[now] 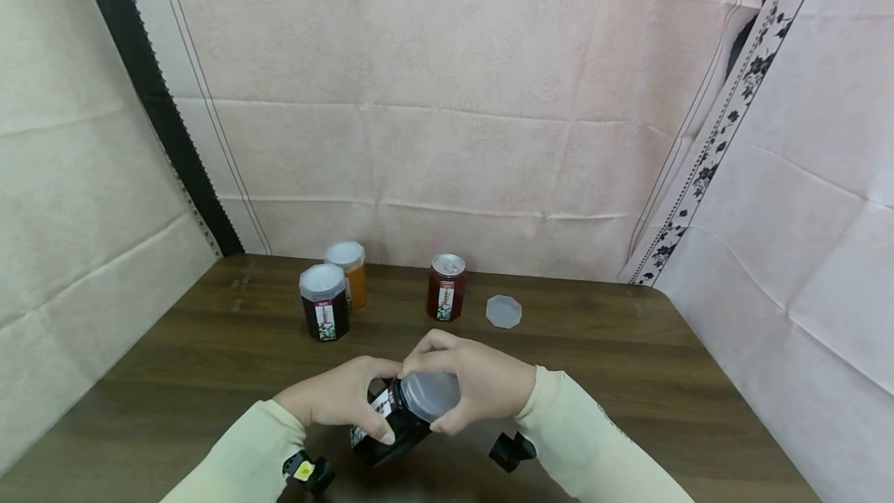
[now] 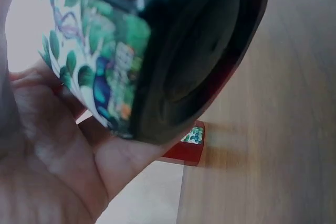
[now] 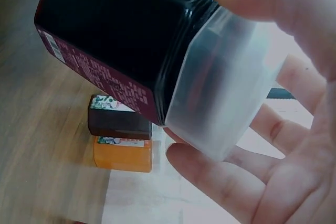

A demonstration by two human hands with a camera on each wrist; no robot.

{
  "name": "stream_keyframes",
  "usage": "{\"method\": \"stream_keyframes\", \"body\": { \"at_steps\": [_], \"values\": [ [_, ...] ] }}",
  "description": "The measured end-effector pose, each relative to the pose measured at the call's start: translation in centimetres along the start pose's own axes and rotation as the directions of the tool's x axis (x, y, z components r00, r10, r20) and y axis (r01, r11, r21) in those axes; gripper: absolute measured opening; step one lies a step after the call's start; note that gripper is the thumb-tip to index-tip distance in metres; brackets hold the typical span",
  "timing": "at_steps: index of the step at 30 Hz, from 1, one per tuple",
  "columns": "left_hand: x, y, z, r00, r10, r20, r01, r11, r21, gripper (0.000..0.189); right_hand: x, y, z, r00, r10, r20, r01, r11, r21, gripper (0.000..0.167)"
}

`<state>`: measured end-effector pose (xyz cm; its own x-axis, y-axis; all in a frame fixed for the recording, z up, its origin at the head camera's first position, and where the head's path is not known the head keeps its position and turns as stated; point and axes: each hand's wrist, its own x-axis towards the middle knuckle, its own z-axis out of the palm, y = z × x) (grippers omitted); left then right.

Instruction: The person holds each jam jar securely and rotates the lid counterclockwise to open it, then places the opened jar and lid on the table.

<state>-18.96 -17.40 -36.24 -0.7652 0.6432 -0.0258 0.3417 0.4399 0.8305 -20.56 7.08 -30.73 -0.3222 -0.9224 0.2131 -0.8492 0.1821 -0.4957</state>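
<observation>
A dark octagonal jar (image 1: 401,433) with a leafy label is tilted above the near middle of the table, its base facing the left wrist view. My left hand (image 1: 349,394) grips the jar's body with the thumb across its near side. On the jar's mouth end sits a frosted plastic lid (image 3: 220,87). My right hand (image 1: 485,383) holds this lid from its outer side, fingers spread around it and thumb at the rim where lid meets jar.
Toward the back left stand a dark jar (image 1: 325,305) and an orange jar (image 1: 355,282), both with frosted lids. A dark red can (image 1: 445,293) with a bare silver top stands at the back middle, beside a loose octagonal lid (image 1: 504,311). Cloth walls (image 1: 454,138) surround the wooden table (image 1: 594,348).
</observation>
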Motion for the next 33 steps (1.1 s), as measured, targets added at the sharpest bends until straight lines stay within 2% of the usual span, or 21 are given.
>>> {"method": "stream_keyframes", "body": {
  "at_steps": [6,14,18,24,33],
  "values": [
    [0.24,0.18,-0.11,1.000,0.000,0.029,0.002,0.999,-0.039,0.060,-0.27,0.08,-0.50,0.999,-0.039,-0.013,0.039,0.999,-0.031,0.055],
    [0.62,0.45,-0.12,1.000,0.017,-0.005,-0.017,0.999,-0.028,0.059,-0.70,0.30,-0.66,0.996,-0.063,-0.064,0.062,0.998,-0.006,0.055],
    [0.65,0.44,0.07,0.999,0.031,-0.008,-0.031,0.999,-0.024,0.058,-0.80,0.38,-0.62,0.996,-0.064,-0.066,0.065,0.998,0.016,0.055],
    [0.59,0.44,0.20,0.999,0.045,-0.017,-0.046,0.999,-0.018,0.058,-0.67,0.66,-0.56,0.991,-0.105,-0.078,0.110,0.993,0.053,0.055],
    [0.54,0.14,0.43,0.998,0.060,-0.016,-0.061,0.998,-0.021,0.059,-0.62,0.63,-0.53,0.995,-0.083,-0.059,0.090,0.987,0.136,0.055]
  ]
}}
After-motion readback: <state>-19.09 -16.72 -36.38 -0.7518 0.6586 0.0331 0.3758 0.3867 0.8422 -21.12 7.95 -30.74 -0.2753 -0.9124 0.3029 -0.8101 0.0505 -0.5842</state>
